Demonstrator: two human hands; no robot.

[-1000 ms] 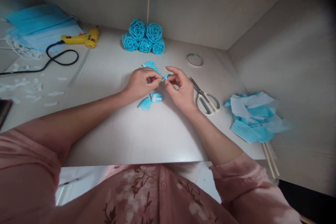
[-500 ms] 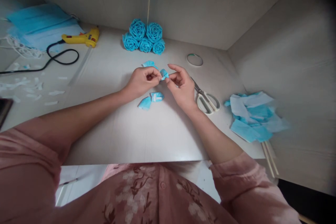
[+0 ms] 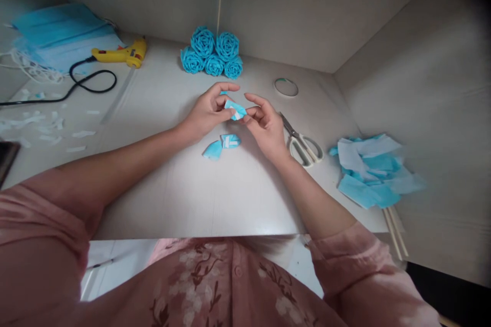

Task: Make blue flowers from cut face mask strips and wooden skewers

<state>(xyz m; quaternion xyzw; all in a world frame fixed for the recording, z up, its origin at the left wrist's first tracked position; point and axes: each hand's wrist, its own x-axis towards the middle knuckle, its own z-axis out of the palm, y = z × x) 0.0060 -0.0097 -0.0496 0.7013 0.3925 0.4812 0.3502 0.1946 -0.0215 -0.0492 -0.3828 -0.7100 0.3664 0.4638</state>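
Observation:
Between my two hands is a small blue fabric petal (image 3: 238, 109) with a white strip on it. My left hand (image 3: 210, 111) pinches its left end between thumb and fingers, the index finger stretched out above. At its right end, my right hand (image 3: 267, 123) grips it with thumb and fingertips, index finger raised. On the table below lie a blue petal piece (image 3: 213, 150) and another with white strips (image 3: 230, 141). Part of a further blue piece (image 3: 224, 93) shows behind my left hand. Scissors with white handles (image 3: 301, 144) lie beside my right hand.
Several rolled blue roses (image 3: 213, 64) stand stacked at the back wall. A yellow glue gun (image 3: 120, 55), blue face masks (image 3: 63, 25) and white scraps (image 3: 48, 122) are left. At right are a tape roll (image 3: 286, 87), blue cut pieces (image 3: 368, 168) and sticks (image 3: 396, 234).
The petal has turned so that its flat face and white strip show. My left index finger has lifted and stretched out, while my right hand has stayed nearly in place.

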